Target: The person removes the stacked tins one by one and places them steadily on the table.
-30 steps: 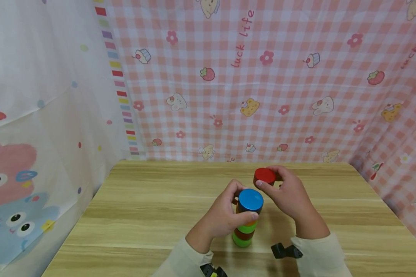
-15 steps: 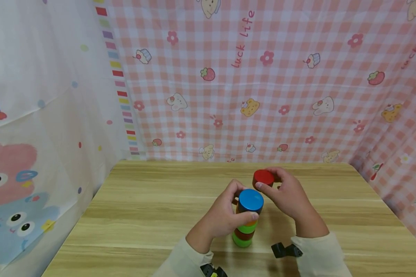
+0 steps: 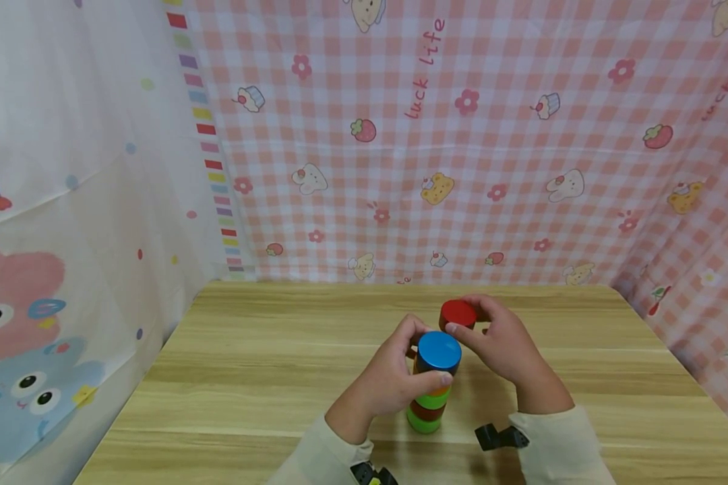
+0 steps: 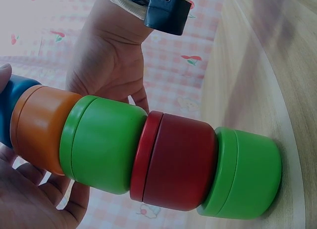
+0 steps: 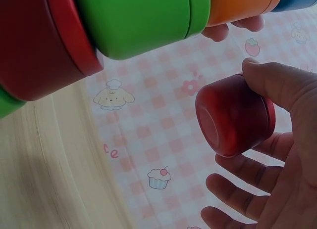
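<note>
Small round lidded tins stand in an upright column on the table. From the bottom up they are a green tin (image 4: 252,172), a dark red tin (image 4: 179,162), a second green tin (image 4: 106,145), an orange tin (image 4: 44,127) and a blue tin (image 3: 439,350). My left hand (image 3: 391,377) grips the column near its top, thumb in front at the blue and orange tins, fingers behind. Just beyond the column and to its right, my right hand (image 3: 502,342) pinches a separate red tin (image 5: 233,115) between thumb and fingers, held in the air.
The wooden table (image 3: 267,377) reaches back to a pink checked cloth (image 3: 388,148). A white patterned curtain (image 3: 97,222) hangs on the left. Each sleeve cuff carries a black wrist device (image 3: 500,438).
My right hand has brought the red tin slightly toward the column, a little left and downward in the head view. The left hand and the column have stayed still.
</note>
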{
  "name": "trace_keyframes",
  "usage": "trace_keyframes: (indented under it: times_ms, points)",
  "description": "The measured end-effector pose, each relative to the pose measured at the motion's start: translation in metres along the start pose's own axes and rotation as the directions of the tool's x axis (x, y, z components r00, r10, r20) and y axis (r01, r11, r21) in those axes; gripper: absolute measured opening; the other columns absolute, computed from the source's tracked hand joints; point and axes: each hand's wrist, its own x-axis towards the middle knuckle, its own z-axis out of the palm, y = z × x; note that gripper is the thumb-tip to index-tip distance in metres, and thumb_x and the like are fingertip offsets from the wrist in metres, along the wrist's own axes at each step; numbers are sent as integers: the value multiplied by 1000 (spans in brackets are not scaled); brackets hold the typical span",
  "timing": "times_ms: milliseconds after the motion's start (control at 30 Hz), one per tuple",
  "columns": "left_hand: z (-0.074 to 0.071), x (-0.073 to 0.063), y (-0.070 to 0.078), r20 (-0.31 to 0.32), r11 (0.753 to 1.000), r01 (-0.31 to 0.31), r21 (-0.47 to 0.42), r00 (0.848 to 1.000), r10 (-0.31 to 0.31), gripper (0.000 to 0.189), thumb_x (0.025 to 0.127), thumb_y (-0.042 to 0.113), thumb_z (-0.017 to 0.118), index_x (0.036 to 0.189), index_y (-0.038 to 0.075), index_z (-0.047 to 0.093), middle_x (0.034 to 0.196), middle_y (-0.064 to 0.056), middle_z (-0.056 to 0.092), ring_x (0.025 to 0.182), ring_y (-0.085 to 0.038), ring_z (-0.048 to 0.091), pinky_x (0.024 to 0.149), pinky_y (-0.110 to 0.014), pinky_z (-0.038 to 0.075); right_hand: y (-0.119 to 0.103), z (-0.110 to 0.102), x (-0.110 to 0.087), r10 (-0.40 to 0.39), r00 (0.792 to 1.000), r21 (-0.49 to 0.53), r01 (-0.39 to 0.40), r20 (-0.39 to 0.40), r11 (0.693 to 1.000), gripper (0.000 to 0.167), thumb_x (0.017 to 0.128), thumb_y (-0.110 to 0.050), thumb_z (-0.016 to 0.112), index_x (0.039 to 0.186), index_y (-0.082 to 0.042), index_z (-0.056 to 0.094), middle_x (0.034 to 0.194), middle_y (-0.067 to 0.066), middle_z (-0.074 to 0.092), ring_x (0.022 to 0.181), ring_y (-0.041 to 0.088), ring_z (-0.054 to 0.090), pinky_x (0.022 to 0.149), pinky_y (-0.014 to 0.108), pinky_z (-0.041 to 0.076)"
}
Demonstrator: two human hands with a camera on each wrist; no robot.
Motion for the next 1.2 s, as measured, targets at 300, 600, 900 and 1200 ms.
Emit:
trace_keyframes:
  times_ms: [300,600,900,1200]
  points:
    - [0,1,0,6,1000,-2,6,1000,2,45,94,26,77,127,14,48,124,-1,59,118,-15,53,103,-41,43,6,1,2,-3,1000,-4,3,24,1000,67,97,-40,76,150,-6,53,137,17,64,126,38,57,102,57,50]
    - [0,0,1,0,1000,2,3,1000,-2,47,93,27,78,128,16,48,124,3,59,119,-15,54,103,-45,44,15,4,5,-14,997,23,12,75,1000,62,98,-31,76,150,-7,53,135,16,65,123,38,58,89,47,56]
    - [0,0,0,-5,1000,17,1,1000,-17,47,93,27,79,127,20,48,124,6,59,119,-15,54,102,-43,44,23,8,8,-34,996,22,32,77,999,57,97,-29,77,147,-8,56,132,15,67,121,37,59,89,49,57]
    - [0,0,0,-2,1000,-4,-9,1000,4,43,93,27,77,125,18,49,123,5,59,119,-15,53,103,-45,43,26,13,10,-46,995,48,41,92,998,57,98,-27,76,147,-9,57,136,16,66,126,38,58,103,60,49]
